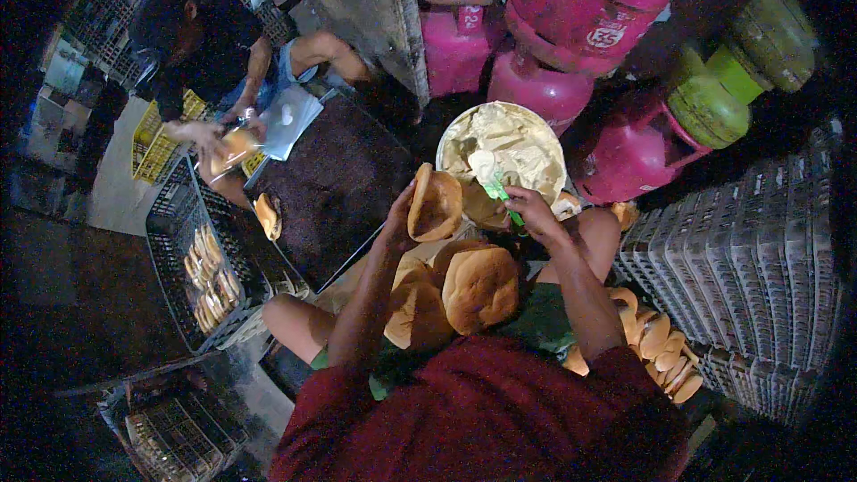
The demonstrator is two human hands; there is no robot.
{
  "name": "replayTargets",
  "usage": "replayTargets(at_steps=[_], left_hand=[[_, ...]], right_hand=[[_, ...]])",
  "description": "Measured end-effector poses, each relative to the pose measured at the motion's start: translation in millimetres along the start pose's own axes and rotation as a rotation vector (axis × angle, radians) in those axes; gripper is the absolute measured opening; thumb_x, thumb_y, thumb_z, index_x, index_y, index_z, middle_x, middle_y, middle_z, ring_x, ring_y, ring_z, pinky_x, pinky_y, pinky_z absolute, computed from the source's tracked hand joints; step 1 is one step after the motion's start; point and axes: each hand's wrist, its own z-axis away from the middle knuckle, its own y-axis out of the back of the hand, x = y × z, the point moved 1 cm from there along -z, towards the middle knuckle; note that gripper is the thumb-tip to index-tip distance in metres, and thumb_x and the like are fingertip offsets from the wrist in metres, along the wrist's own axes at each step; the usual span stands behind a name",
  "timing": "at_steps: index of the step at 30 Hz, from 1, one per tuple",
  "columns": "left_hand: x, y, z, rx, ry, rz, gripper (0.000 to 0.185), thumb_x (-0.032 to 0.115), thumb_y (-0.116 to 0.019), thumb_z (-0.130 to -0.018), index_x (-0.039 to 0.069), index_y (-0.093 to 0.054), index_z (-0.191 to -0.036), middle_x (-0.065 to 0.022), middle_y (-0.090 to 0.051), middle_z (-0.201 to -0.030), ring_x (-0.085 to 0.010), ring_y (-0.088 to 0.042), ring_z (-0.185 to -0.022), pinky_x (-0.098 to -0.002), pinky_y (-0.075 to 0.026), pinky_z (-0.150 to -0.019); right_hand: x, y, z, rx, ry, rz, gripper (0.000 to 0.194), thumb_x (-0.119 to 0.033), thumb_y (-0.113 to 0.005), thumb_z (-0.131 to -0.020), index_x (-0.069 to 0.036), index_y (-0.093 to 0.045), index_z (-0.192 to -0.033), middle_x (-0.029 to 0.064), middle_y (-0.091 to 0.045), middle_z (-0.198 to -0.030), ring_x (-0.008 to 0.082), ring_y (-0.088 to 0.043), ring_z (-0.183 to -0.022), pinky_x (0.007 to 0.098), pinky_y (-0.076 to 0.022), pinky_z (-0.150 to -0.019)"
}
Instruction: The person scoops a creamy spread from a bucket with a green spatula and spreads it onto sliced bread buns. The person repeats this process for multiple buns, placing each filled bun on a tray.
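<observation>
My left hand [402,217] grips a round golden bread bun [436,206], which is parted so that its hollow inside shows. In my right hand [537,215] is a green plastic spatula [499,191], its tip loaded with pale cream [483,164]. That tip is over a round tub [440,147] filled with thick pale-yellow cream [525,137]. The bun is just left of the tub, apart from the spatula. Several more buns [480,289] lie heaped on my lap, below both hands.
Across to the left, a person [201,60] handles bread in a clear bag [231,154] beside a dark tabletop [341,167]. A crate [194,194] holds wrapped breads. Pink gas cylinders [542,87] stand beyond the tub. Stacked grey crates [730,261] and loose breads [663,341] are at right.
</observation>
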Motion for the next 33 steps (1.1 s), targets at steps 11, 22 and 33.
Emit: replayTargets(at_steps=[11,22,33], left_hand=[[1,-29,-23,0.291,-0.144,-0.248,0.074,0.070,-0.041,-0.089,0.010,-0.051,-0.131,-0.0106,-0.061,-0.114,-0.0245,-0.062,-0.099,-0.0382,-0.053,-0.083],[8,-51,43,0.178,-0.181,-0.336,0.064,0.063,-0.049,-0.091,0.008,-0.058,-0.122,-0.0038,-0.064,-0.092,-0.0131,-0.062,-0.072,-0.0264,-0.052,-0.062],[59,103,50,1.240,-1.364,-0.870,0.050,0.022,-0.074,-0.085,-0.001,-0.046,-0.119,-0.0173,-0.062,-0.108,-0.0271,-0.062,-0.097,-0.0389,-0.050,-0.085]], right_hand=[[-87,-55,60,0.122,0.483,1.313,0.040,-0.007,-0.049,-0.087,-0.019,-0.065,-0.122,0.0139,-0.059,-0.103,0.0350,-0.061,-0.091,0.0448,-0.0483,-0.082],[-123,-50,32,0.115,0.717,1.248,0.045,-0.002,-0.054,-0.082,-0.017,-0.065,-0.123,0.0170,-0.057,-0.084,0.0348,-0.059,-0.080,0.0444,-0.0483,-0.072],[-71,-37,44,0.259,0.438,0.859,0.042,0.003,-0.057,-0.085,-0.009,-0.062,-0.125,0.0135,-0.056,-0.084,0.0257,-0.056,-0.077,0.0335,-0.0456,-0.073]])
